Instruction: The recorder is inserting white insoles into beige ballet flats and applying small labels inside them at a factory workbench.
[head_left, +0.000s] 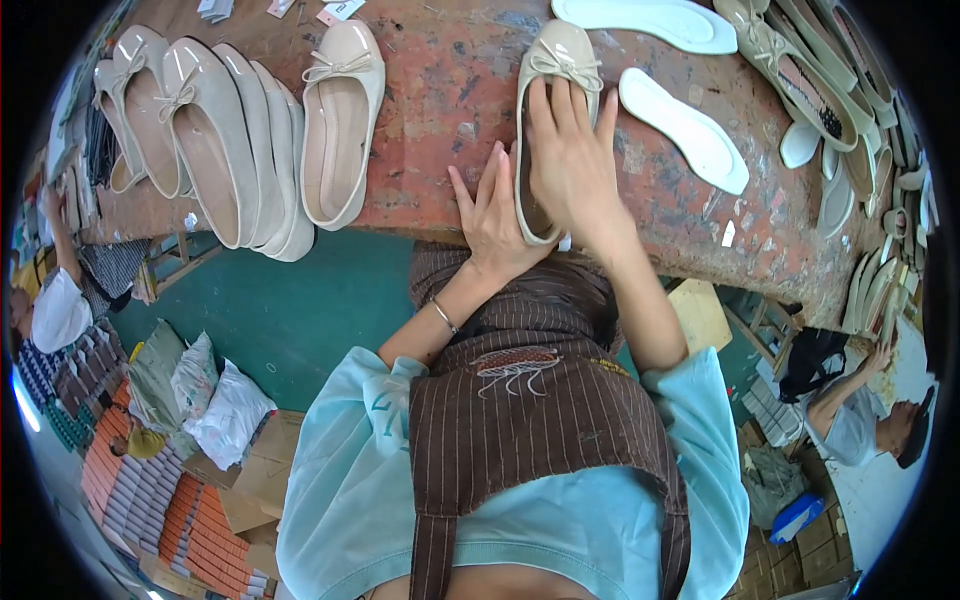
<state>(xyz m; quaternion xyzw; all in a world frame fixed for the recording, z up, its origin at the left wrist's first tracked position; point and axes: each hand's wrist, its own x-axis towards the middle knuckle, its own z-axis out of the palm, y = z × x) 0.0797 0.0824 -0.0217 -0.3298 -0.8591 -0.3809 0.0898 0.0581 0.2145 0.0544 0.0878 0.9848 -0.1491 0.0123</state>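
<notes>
A glossy beige ballet flat with a small bow lies toe away from me at the table's near edge. My right hand reaches into it, fingers straight and close together, their tips hidden under the vamp; the thumb rests along the outer right side. Against the shoe's left side and heel lies my left hand, its fingers stretched and spread; its thumb is hidden. To the right of the shoe is a white insole, with another white insole beyond it.
A single beige flat stands left, beside a row of similar flats. More shoes crowd the right end of the worn red table. White sacks and cartons are on the green floor. A person sits at right.
</notes>
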